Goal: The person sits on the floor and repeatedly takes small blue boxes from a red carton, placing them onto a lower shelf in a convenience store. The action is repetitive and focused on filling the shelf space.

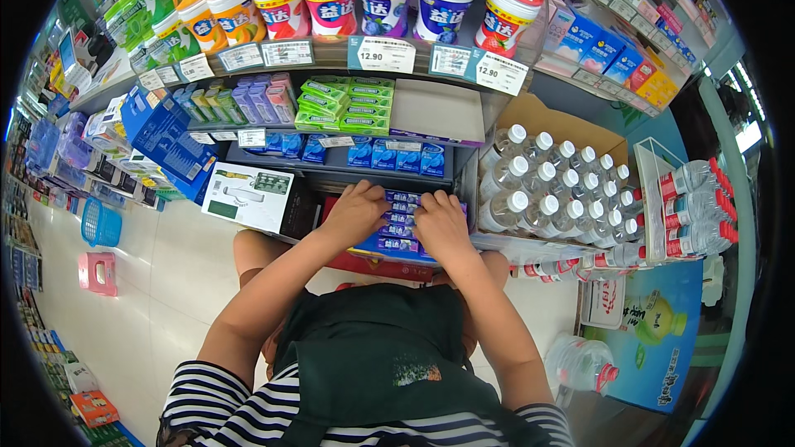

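Purple packs of chewing gum (399, 230) lie stacked in rows low on the shelf, straight before me. My left hand (365, 211) rests at their left side with fingers curled over the edge. On the right, my right hand (440, 217) bends its fingers onto the same packs. Whether either hand grips a pack cannot be told, as the fingertips are partly hidden. Blue small boxes (397, 158) stand on the tier above. Higher up are green gum packs (371, 104) beside an open, shallow display tray (436, 108).
A white box (248, 194) stands left of my left forearm. On the right, a cardboard carton (559, 113) holds many clear bottles with white caps (517, 166). Gum tubs (385, 5) line the top shelf. A blue basket (101, 223) and a pink stool (98, 274) are on the floor at left.
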The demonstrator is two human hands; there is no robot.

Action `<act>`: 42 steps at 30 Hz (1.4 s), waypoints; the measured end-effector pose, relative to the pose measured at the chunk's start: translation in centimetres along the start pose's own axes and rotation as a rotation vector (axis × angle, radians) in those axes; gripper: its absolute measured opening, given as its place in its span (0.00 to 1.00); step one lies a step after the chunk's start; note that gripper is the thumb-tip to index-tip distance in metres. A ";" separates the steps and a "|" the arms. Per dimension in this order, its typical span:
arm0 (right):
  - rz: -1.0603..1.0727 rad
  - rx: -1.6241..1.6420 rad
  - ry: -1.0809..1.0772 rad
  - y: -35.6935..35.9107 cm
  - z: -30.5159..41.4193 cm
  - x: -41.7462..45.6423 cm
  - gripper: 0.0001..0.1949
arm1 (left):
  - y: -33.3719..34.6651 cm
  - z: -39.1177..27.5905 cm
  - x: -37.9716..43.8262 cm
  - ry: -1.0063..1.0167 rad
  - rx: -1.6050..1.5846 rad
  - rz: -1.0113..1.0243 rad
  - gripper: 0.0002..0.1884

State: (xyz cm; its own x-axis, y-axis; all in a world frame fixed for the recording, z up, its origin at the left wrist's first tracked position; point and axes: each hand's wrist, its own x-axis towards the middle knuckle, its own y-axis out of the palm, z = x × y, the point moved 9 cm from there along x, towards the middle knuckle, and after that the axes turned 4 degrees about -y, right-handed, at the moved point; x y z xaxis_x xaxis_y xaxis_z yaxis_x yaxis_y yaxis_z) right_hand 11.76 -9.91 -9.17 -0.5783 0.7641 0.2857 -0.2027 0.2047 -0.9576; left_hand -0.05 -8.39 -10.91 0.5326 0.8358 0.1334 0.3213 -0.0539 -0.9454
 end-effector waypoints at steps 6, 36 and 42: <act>0.043 0.030 -0.078 0.1 0.2 0.5 0.05 | 0.9 0.4 0.5 -0.010 -0.027 0.039 0.16; -0.155 -0.177 0.073 -5.1 -12.2 17.0 0.16 | -10.3 5.7 18.5 0.046 0.330 -0.243 0.29; -0.175 -0.174 0.122 -3.8 -13.0 17.2 0.16 | -10.0 5.8 18.7 0.025 0.333 -0.279 0.32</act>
State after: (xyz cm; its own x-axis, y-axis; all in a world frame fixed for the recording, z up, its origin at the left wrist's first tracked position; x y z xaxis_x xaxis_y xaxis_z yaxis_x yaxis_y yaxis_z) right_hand 12.84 10.38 -1.13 -0.4445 0.7741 0.4507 -0.1460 0.4338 -0.8891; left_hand 2.16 10.98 -0.73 0.4811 0.7799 0.4003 0.1879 0.3543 -0.9161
